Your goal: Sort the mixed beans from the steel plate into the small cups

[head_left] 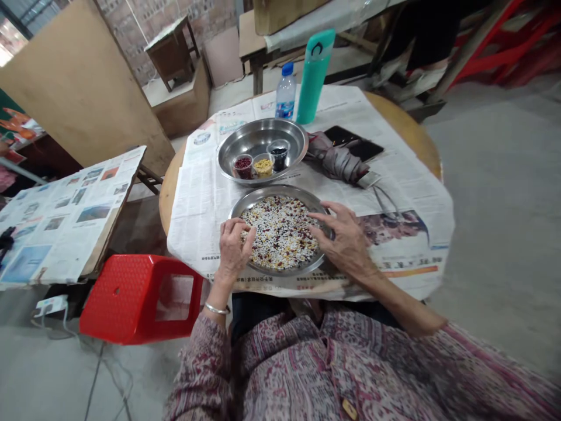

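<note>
A round metal tray [322,264] near the table's front edge holds a spread of mixed white, yellow, dark red and black beans or grains [283,234]. My left hand [234,241] is at its left rim, fingers bent and thumb apart from them, with nothing visible between. Over the right rim is my right hand [346,238], its fingers spread towards the grains. Behind stands a larger metal basin [258,137] with three clear cups inside: dark red beans [243,166], yellow kernels [263,166] and black beans [279,156].
Newspaper [197,204] covers the round table. At the back stand a water bottle [286,93] and a teal flask [314,79]. A folded umbrella [337,161] and a dark phone or tablet [350,142] lie to the right. A red stool [127,298] is at the left.
</note>
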`<state>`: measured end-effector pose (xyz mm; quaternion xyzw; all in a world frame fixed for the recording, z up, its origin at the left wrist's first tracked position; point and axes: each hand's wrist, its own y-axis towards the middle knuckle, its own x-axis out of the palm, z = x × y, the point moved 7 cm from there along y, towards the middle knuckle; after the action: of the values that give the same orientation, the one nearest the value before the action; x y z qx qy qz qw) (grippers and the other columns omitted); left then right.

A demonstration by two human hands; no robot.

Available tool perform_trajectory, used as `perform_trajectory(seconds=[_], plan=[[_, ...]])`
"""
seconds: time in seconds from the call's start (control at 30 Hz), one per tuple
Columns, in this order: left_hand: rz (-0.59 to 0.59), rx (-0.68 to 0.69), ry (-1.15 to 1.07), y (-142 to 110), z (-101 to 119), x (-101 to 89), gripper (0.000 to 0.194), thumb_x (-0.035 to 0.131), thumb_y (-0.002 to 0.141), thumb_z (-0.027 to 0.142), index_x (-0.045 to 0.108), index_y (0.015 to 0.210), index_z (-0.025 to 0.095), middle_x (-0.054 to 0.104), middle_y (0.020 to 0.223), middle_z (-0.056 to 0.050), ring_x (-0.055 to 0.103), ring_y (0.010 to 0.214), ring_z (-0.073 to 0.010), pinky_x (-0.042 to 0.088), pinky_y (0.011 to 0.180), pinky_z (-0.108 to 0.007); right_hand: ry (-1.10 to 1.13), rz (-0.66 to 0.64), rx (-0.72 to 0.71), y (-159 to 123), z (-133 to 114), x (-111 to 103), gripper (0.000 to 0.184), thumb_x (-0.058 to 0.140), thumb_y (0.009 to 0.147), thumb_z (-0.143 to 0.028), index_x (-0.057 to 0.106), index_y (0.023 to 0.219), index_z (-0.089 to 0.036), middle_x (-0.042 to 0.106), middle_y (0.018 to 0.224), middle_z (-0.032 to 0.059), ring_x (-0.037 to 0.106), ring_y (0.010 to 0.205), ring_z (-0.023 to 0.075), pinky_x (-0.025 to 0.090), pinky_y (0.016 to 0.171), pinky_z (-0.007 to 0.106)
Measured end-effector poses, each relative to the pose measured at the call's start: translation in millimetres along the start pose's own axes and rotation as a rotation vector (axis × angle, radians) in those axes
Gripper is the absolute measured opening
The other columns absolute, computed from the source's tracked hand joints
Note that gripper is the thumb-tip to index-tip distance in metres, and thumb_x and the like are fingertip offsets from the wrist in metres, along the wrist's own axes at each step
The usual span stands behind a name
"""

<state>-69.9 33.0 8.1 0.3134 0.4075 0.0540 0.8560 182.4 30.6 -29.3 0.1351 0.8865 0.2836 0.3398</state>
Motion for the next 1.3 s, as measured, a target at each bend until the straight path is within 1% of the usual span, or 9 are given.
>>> perform_trajectory(seconds=[0.13, 0.27, 0.37, 0.57, 0.77, 0.93, 1.0, 1.13, 1.3], plan=[[-0.373, 0.132, 0.021, 2, 28, 14.6, 0.014, 0.069, 0.094, 0.026, 0.064, 0.106, 0.020, 0.063, 0.116, -0.009, 0.061, 0.115, -0.0224, 0.052, 0.105, -0.041, 0.116, 0.017, 0.155, -11, 20, 8, 0.033, 0.061, 0.091, -0.037, 0.074, 0.119, -0.025, 0.059, 0.146, 0.0122, 0.057, 0.134, 0.0324, 0.046, 0.114, 0.059], [-0.802, 0.205, 0.005, -10, 53, 49.1, 0.024, 0.066, 0.096, 0.024, 0.063, 0.119, 0.025, 0.062, 0.120, -0.005, 0.065, 0.109, -0.0198, 0.059, 0.096, -0.035, 0.161, 0.022, 0.192, -14, 23, 12, 0.030, 0.061, 0.091, -0.034, 0.075, 0.116, -0.026, 0.058, 0.148, 0.0102, 0.056, 0.137, 0.0309, 0.044, 0.117, 0.057], [-0.948, 0.248, 0.022, -11, 59, 75.3, 0.022, 0.058, 0.099, 0.019, 0.064, 0.119, 0.025, 0.062, 0.116, -0.004, 0.066, 0.105, -0.0183, 0.060, 0.092, -0.033, 0.175, 0.046, 0.189, -13, 21, 11, 0.027, 0.060, 0.090, -0.030, 0.076, 0.111, -0.024, 0.059, 0.147, 0.0107, 0.057, 0.136, 0.0307, 0.045, 0.116, 0.057], [-0.747, 0.280, 0.047, 36, 45, 99.7, 0.022, 0.050, 0.099, 0.010, 0.063, 0.114, 0.019, 0.060, 0.117, -0.007, 0.061, 0.115, -0.0194, 0.055, 0.103, -0.037, 0.194, 0.059, 0.192, -13, 19, 10, 0.026, 0.060, 0.089, -0.027, 0.077, 0.109, -0.024, 0.060, 0.144, 0.0114, 0.058, 0.134, 0.0303, 0.046, 0.116, 0.054], [-0.480, 0.153, 0.156, 73, 19, 87.4, 0.016, 0.054, 0.101, 0.020, 0.063, 0.114, 0.019, 0.060, 0.119, -0.009, 0.057, 0.118, -0.0208, 0.049, 0.110, -0.041, 0.221, 0.067, 0.205, -11, 17, 10, 0.024, 0.061, 0.087, -0.024, 0.076, 0.105, -0.024, 0.060, 0.143, 0.0102, 0.058, 0.133, 0.0298, 0.046, 0.116, 0.055], [-0.665, 0.165, 0.302, 68, 11, 89.4, 0.068, 0.076, 0.085, 0.053, 0.052, 0.142, 0.024, 0.051, 0.144, -0.012, 0.049, 0.131, -0.0338, 0.048, 0.109, -0.055, 0.227, 0.065, 0.209, -11, 16, 10, 0.023, 0.061, 0.087, -0.024, 0.076, 0.104, -0.024, 0.059, 0.143, 0.0099, 0.058, 0.133, 0.0295, 0.046, 0.116, 0.055], [-0.698, 0.152, 0.292, 64, 9, 91.2, 0.061, 0.076, 0.087, 0.047, 0.055, 0.139, 0.022, 0.056, 0.136, -0.012, 0.054, 0.125, -0.0314, 0.049, 0.108, -0.052, 0.229, 0.067, 0.208, -11, 17, 9, 0.022, 0.061, 0.087, -0.025, 0.076, 0.103, -0.024, 0.059, 0.143, 0.0100, 0.058, 0.133, 0.0295, 0.046, 0.116, 0.056], [-0.663, 0.113, 0.159, 55, 9, 94.9, 0.022, 0.058, 0.098, 0.018, 0.064, 0.119, 0.018, 0.066, 0.113, -0.009, 0.064, 0.109, -0.0223, 0.053, 0.103, -0.042, 0.236, 0.048, 0.228, -11, 18, 10, 0.021, 0.061, 0.086, -0.025, 0.076, 0.102, -0.025, 0.059, 0.143, 0.0090, 0.057, 0.134, 0.0295, 0.045, 0.116, 0.056], [-0.647, 0.057, 0.028, 43, 11, 92.4, 0.025, 0.048, 0.098, 0.008, 0.067, 0.111, 0.019, 0.071, 0.093, -0.004, 0.068, 0.088, -0.0179, 0.058, 0.092, -0.038, 0.231, 0.031, 0.236, -11, 18, 10, 0.019, 0.062, 0.086, -0.025, 0.076, 0.100, -0.026, 0.058, 0.144, 0.0085, 0.056, 0.135, 0.0306, 0.043, 0.118, 0.057]])
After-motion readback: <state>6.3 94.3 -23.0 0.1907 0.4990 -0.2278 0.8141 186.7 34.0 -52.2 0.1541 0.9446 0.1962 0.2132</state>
